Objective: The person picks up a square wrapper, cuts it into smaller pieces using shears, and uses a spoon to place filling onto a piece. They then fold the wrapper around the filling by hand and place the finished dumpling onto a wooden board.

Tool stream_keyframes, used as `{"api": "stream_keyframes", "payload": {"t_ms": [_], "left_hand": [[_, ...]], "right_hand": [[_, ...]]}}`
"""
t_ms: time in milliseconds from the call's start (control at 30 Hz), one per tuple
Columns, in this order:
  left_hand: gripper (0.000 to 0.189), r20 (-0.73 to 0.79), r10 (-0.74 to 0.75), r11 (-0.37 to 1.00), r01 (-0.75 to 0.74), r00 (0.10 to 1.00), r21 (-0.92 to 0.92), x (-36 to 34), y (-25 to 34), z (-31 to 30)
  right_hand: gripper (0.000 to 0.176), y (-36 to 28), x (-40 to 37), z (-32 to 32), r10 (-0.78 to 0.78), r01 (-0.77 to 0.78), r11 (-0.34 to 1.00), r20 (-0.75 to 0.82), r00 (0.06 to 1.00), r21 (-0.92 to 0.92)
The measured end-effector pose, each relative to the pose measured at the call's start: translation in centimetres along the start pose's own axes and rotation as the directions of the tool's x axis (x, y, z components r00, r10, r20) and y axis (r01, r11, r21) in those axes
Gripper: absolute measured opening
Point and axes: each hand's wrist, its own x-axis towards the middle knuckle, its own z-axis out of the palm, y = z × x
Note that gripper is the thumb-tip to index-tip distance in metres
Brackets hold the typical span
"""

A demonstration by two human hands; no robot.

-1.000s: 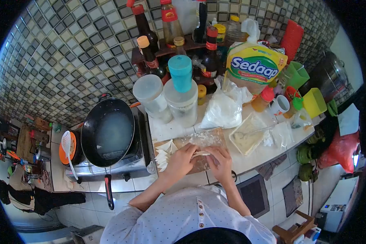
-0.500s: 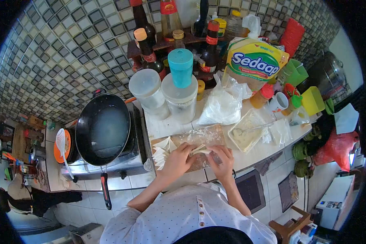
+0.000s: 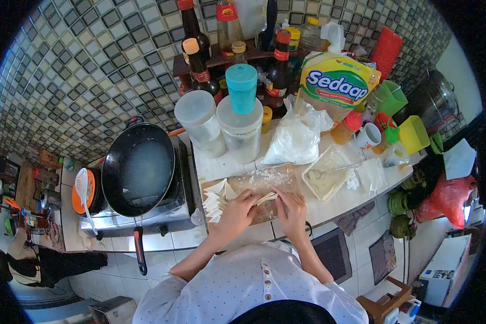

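Between my two hands, above a floury wooden board (image 3: 281,175), are thin pale dough sheets (image 3: 267,198) seen partly edge-on. My left hand (image 3: 237,213) grips their left end with curled fingers. At their right end, my right hand (image 3: 292,209) pinches with thumb and fingers. Part of the sheets is hidden by the fingers. Several folded, pointed white dough pieces (image 3: 215,201) lie in a pile on the board, left of my left hand. To the right of my right hand is a plastic tub (image 3: 335,189) with pale paste and a spoon in it.
On the stove at left sits a black pan (image 3: 146,173) with cloudy liquid, its handle jutting forward. A slotted spatula (image 3: 82,186) rests on an orange plate. Clear canisters (image 3: 237,132), a bag of white powder (image 3: 291,137) and an oil pouch (image 3: 337,78) line the back.
My right hand has shifted slightly left and up, and the dough sheets between my hands are tilted more. The view has moved a little.
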Motion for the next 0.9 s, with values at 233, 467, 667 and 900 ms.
{"api": "stream_keyframes", "payload": {"t_ms": [233, 467, 667, 900], "left_hand": [[0.040, 0.009, -0.003, 1.000, 0.003, 1.000, -0.015, -0.1, 0.3, 0.3], [0.037, -0.096, 0.003, 0.997, -0.010, 0.995, -0.075, -0.3, -0.1, 1.0], [0.038, -0.182, 0.005, 0.995, -0.023, 0.983, -0.099, -0.3, 0.6, 0.2], [0.039, -0.121, 0.081, 0.997, -0.081, 0.989, 0.003, -0.9, 0.5, 0.3]], "right_hand": [[0.026, -0.3, -0.5, 0.1, 0.022, -0.022, 0.998, -0.006, 1.000, -0.056], [0.022, 0.2, -0.8, 0.0, 0.011, -0.010, 1.000, -0.010, 1.000, 0.019], [0.021, -0.1, -0.9, -0.8, 0.029, -0.028, 0.988, -0.004, 1.000, 0.154], [0.025, 1.0, -1.7, -0.7, -0.090, 0.090, 0.995, -0.003, 0.996, 0.048]]}}
